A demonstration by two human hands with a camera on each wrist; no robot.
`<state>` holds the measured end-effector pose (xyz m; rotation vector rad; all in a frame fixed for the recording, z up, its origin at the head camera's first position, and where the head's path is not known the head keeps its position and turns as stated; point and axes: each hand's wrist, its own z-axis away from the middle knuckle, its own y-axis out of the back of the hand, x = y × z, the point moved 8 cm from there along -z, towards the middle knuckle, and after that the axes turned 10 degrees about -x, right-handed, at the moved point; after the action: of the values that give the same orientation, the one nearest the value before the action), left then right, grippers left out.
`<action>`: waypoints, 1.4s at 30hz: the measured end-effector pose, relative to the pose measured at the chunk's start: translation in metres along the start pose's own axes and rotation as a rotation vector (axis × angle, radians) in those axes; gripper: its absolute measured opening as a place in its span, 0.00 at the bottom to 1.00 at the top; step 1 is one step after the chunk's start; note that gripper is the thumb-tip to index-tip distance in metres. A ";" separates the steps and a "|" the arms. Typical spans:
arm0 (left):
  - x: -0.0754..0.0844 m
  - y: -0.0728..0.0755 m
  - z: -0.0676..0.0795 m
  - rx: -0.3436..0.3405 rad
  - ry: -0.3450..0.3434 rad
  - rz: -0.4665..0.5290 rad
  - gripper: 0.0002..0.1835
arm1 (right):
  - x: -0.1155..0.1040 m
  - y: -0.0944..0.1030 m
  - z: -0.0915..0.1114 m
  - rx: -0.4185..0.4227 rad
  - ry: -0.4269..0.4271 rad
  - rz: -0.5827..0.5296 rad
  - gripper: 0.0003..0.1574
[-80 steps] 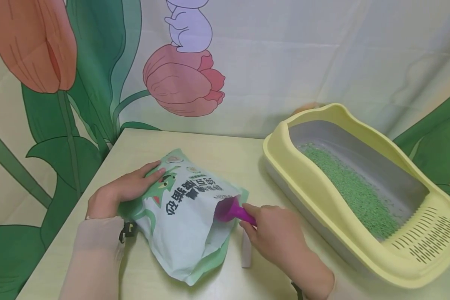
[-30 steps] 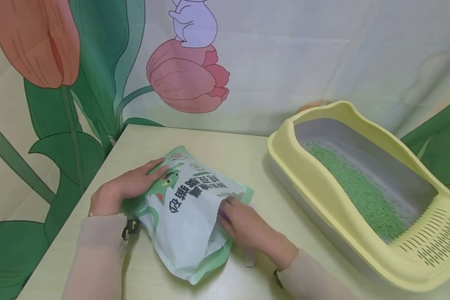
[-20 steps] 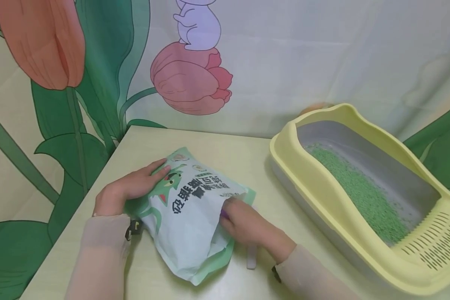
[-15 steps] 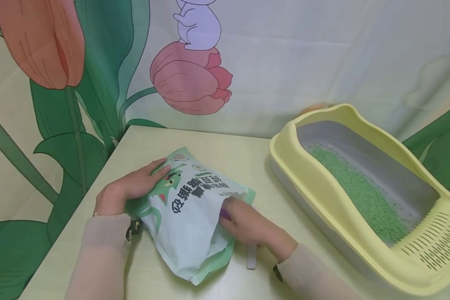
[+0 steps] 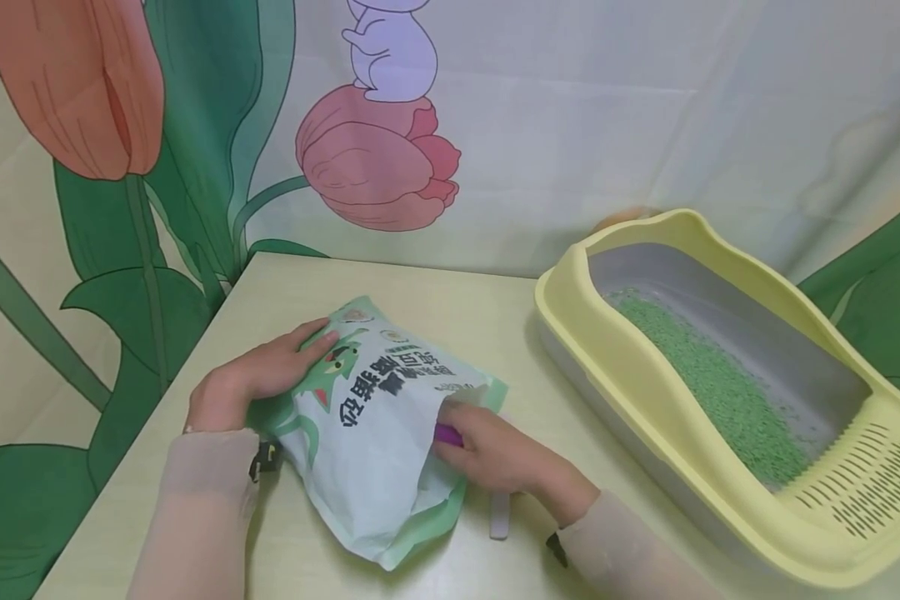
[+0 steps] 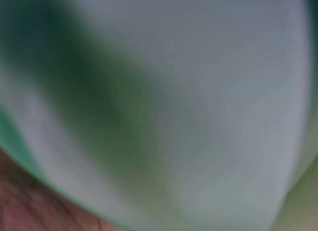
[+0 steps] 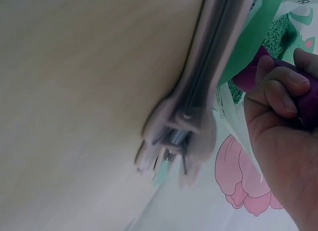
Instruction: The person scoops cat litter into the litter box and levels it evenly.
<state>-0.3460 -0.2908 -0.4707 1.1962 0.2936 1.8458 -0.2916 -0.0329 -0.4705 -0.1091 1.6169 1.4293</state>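
A printed tulip backdrop (image 5: 570, 150) is seen behind a pale tabletop (image 5: 457, 312). At the right of the tabletop is set a grey tray (image 5: 615, 358) with a yellow rim, its floor partly covered by green granules (image 5: 720, 392). To its left, a white-and-green bag (image 5: 378, 467) is laid flat, its open mouth turned rightward. Of the two hands, the left hand (image 5: 273, 367) is rested on the bag with fingers extended; the right hand (image 5: 498, 450) is curled round the handle of a purple scoop (image 5: 448, 434) at the bag's mouth. A slim pale bar (image 5: 499, 517) is partly covered by the right hand.

In the earliest head frame, the scoop's bowl was exposed at the mouth; it is now enclosed by the bag, and the right hand has been brought to the opening. The left hand's place on the bag is unchanged.

In the right wrist view, part of the bowl and loose litter (image 7: 276, 33) inside the bag, both concealed from the head view, are revealed; the bar is shown grooved lengthwise. In the left wrist view, the bag's surface is blurred.
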 end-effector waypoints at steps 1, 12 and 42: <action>0.000 0.000 0.000 0.000 0.000 -0.003 0.49 | 0.000 0.000 0.001 -0.004 0.001 -0.017 0.09; 0.000 0.003 -0.001 0.011 -0.006 -0.047 0.47 | 0.000 -0.008 0.009 -0.085 0.014 -0.226 0.10; 0.000 0.001 -0.004 0.032 -0.013 -0.046 0.46 | -0.015 -0.014 0.010 -0.008 -0.244 -0.290 0.14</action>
<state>-0.3493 -0.2902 -0.4720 1.2134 0.3418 1.7993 -0.2688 -0.0370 -0.4694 -0.1600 1.3354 1.1770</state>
